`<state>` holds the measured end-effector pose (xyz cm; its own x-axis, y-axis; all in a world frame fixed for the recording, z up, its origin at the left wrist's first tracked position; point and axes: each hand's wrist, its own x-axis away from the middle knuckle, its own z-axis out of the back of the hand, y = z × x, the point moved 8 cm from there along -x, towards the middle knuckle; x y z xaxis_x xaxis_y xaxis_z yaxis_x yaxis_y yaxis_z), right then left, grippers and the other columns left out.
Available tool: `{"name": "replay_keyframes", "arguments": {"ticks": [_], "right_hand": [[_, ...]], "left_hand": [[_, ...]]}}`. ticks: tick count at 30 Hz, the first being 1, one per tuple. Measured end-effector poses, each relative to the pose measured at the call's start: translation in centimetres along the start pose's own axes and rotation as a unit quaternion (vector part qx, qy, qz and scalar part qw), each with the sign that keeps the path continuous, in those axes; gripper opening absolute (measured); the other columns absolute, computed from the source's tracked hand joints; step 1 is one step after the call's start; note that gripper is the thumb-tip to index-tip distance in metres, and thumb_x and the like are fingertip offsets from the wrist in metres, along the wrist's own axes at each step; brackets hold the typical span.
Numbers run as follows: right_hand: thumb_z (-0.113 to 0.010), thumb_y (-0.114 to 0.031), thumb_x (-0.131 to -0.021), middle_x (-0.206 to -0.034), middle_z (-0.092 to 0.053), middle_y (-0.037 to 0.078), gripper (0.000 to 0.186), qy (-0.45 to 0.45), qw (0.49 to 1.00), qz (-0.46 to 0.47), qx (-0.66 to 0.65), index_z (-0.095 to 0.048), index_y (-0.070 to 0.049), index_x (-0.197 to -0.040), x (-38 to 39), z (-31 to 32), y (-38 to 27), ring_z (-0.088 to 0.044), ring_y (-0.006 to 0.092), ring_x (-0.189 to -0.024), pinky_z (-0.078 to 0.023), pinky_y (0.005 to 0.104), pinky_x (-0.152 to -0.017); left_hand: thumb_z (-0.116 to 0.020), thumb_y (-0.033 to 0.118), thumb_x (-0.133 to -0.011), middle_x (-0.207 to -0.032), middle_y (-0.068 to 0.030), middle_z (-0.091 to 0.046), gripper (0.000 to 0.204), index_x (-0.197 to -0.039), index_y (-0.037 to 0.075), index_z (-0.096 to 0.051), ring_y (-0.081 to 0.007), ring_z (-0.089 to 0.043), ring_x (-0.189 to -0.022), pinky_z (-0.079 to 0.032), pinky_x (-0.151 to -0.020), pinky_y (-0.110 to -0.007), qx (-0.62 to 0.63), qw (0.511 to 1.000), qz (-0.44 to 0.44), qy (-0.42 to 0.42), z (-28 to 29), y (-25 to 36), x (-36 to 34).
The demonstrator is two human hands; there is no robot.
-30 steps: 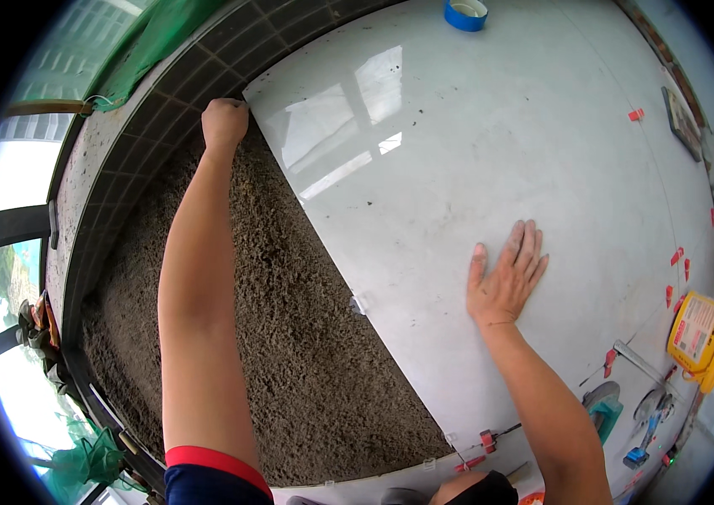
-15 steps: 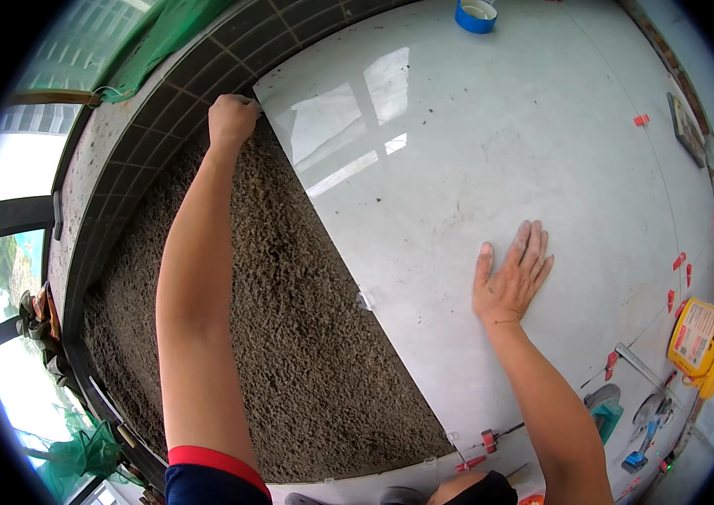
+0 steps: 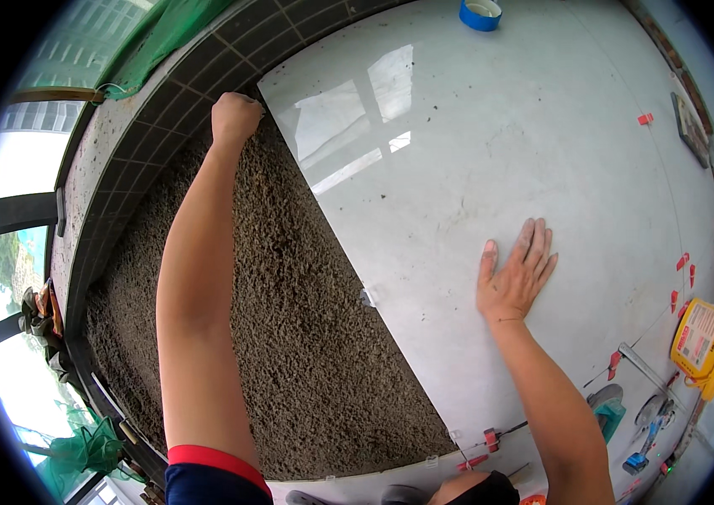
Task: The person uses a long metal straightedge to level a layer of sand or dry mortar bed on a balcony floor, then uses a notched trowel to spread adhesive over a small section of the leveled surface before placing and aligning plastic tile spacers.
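Note:
A large glossy pale tile (image 3: 424, 210) covers the floor ahead and to the right. My right hand (image 3: 517, 273) lies flat on it, fingers spread. Along the tile's left edge runs a bed of coarse, damp brown mortar (image 3: 315, 362). Stretched far forward over that bed, my left hand (image 3: 236, 118) is closed at the tile's far left corner, beside the dark tiled wall (image 3: 205, 71). Its fingertips are turned away, so what they hold, if anything, is hidden. A small whitish clip (image 3: 366, 297) sticks out midway along the tile's left edge.
A blue-sided roll of tape (image 3: 480, 15) rests at the tile's far end. Red levelling wedges (image 3: 644, 119) dot the joints to the right. Beyond my right forearm are a yellow bucket (image 3: 702, 341), a teal tool (image 3: 607, 411) and a blue power tool (image 3: 648, 442). Green netting (image 3: 87, 454) hangs lower left.
Both hands keep nearly the same places and poses. The whole view has shifted very slightly; the left fist looks turned a little, with its fingers less visible.

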<state>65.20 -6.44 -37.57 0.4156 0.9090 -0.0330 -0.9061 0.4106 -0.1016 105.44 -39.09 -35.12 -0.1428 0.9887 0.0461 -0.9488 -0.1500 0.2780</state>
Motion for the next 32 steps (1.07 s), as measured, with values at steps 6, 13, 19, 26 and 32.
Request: {"name": "replay_keyframes", "arguments": {"ticks": [6,13,19,26,32], "right_hand": [[-0.042,-0.044,-0.095,-0.154,-0.019,0.015,0.071,-0.001,1.0,-0.001,-0.003,-0.023,0.002,-0.146,-0.1,0.1,-0.1,-0.013,0.031,-0.144,-0.008,0.052,-0.116],[-0.039,-0.044,-0.097,-0.153,-0.02,0.015,0.069,0.008,1.0,0.005,-0.003,-0.023,0.002,-0.146,0.1,0.2,-0.3,-0.014,0.0316,-0.144,-0.009,0.052,-0.116],[-0.043,-0.043,-0.094,-0.154,-0.019,0.015,0.072,0.003,1.0,-0.001,-0.003,-0.023,0.001,-0.147,-0.1,0.1,0.1,-0.013,0.0307,-0.145,-0.008,0.0517,-0.117],[-0.044,-0.043,-0.094,-0.154,-0.019,0.015,0.072,-0.003,1.0,-0.001,-0.009,-0.023,0.002,-0.147,-0.1,0.0,0.1,-0.013,0.0311,-0.145,-0.008,0.0519,-0.116],[-0.044,-0.044,-0.094,-0.155,-0.017,0.014,0.073,-0.015,1.0,-0.005,-0.011,-0.022,0.001,-0.147,0.0,-0.2,0.0,-0.012,0.0315,-0.145,-0.008,0.0522,-0.116]], "left_hand": [[-0.062,0.019,-0.074,-0.083,-0.0211,-0.068,0.02,-0.079,0.003,-0.072,-0.0368,-0.066,-0.083,-0.052,-0.077,-0.043,0.027,0.998,-0.048,0.035,-0.4,1.0,1.2],[-0.062,0.019,-0.074,-0.083,-0.0221,-0.068,0.02,-0.079,0.003,-0.073,-0.0374,-0.066,-0.083,-0.053,-0.078,-0.043,-0.028,0.999,-0.036,0.006,0.2,0.1,-0.2],[-0.062,0.017,-0.073,-0.083,-0.0216,-0.068,0.019,-0.079,0.003,-0.073,-0.0372,-0.066,-0.081,-0.052,-0.076,-0.043,0.005,1.0,-0.028,-0.002,0.1,0.6,0.2],[-0.063,0.018,-0.074,-0.085,-0.0206,-0.069,0.019,-0.081,0.004,-0.074,-0.0362,-0.066,-0.084,-0.053,-0.076,-0.042,0.021,1.0,0.0,-0.003,-1.1,0.5,1.0],[-0.066,0.026,-0.076,-0.079,-0.0186,-0.07,0.025,-0.083,0.004,-0.075,-0.0307,-0.068,-0.08,-0.052,-0.074,-0.043,-0.091,0.996,-0.004,0.005,-0.2,-0.2,-1.3]]}}
